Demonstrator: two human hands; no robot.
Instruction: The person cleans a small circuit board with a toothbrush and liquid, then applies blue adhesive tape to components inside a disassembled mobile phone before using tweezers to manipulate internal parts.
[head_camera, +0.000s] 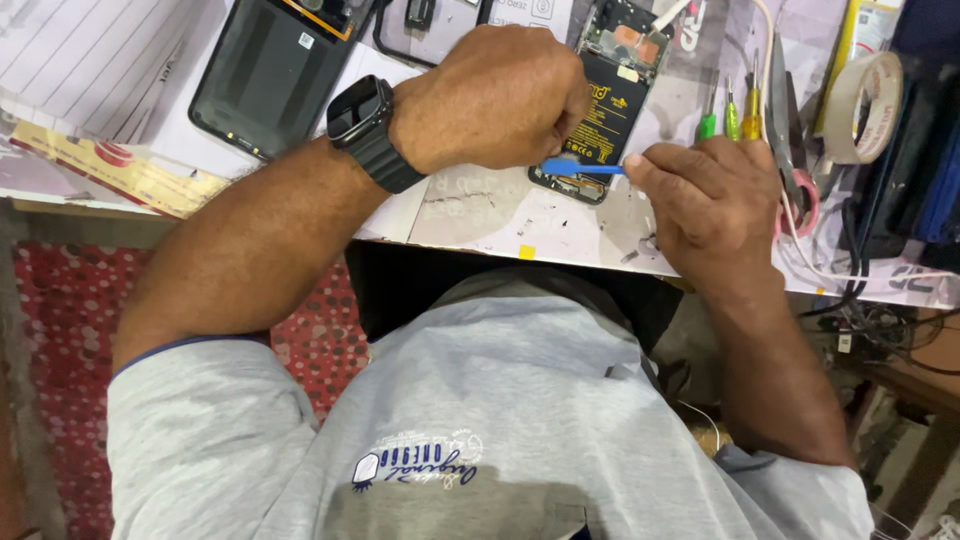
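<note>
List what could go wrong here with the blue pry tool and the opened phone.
1. The blue pry tool, held by the right hand, works at the opened phone beside its black battery; a slip might gouge it.
2. The left hand hides the contact point, so aim may be poor.
</note>
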